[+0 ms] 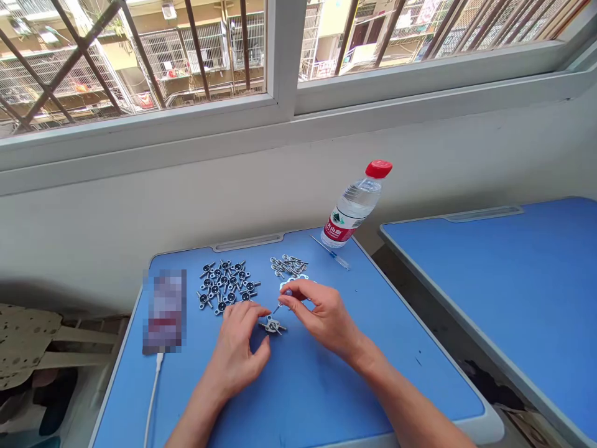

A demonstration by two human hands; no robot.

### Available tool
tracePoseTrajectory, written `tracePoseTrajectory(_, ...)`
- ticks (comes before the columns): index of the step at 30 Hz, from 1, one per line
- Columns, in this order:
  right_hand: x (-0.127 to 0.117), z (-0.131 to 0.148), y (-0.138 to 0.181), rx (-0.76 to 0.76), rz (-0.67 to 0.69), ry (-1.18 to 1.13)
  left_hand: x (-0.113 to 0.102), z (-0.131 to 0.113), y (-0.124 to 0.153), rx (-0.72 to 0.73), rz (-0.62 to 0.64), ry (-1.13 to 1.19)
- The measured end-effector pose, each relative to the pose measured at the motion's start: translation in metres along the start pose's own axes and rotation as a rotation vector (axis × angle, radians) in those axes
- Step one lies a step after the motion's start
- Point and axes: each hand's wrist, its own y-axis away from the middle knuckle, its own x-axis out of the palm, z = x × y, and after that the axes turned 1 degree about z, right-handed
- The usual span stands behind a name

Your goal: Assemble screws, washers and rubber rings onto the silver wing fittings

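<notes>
A small metal fitting [273,326] with side stubs lies on the blue table, just right of my left hand [240,342]. My left thumb and index finger curve apart beside it. The index fingertip is close to its upper edge; I cannot tell whether it touches. My right hand [321,311] pinches the bluish handle of a small screwdriver [288,292]. Its thin shaft slants down left toward the fitting. Behind my right fingers are flat pale plates [301,277], partly hidden. Several similar fittings with black centres [224,281] lie in a group beyond my left hand.
A pile of small metal screw-like pieces [289,266] lies near the table's back. To its right are a thin blue-and-clear tool [332,252] and a red-capped water bottle [354,208]. A blurred device [164,311] with a white cable [153,392] sits left. Another blue table [504,267] stands right.
</notes>
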Motion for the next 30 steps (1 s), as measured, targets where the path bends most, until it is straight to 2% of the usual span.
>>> tracePoseTrajectory(4,-0.005,0.003,-0.001,-0.038,0.068,-0.006,0.008,0.005,0.0,0.056,0.047,-0.076)
tracePoseTrajectory(9,-0.006,0.003,0.001,-0.099,0.138,0.006,0.017,0.013,0.0,0.096,0.042,-0.172)
tracePoseTrajectory(23,-0.008,0.003,0.002,-0.151,0.191,0.034,0.019,0.017,-0.002,0.128,0.014,-0.199)
tracePoseTrajectory(30,-0.003,0.001,0.003,-0.312,0.175,0.18,0.02,0.016,-0.003,0.129,-0.025,-0.217)
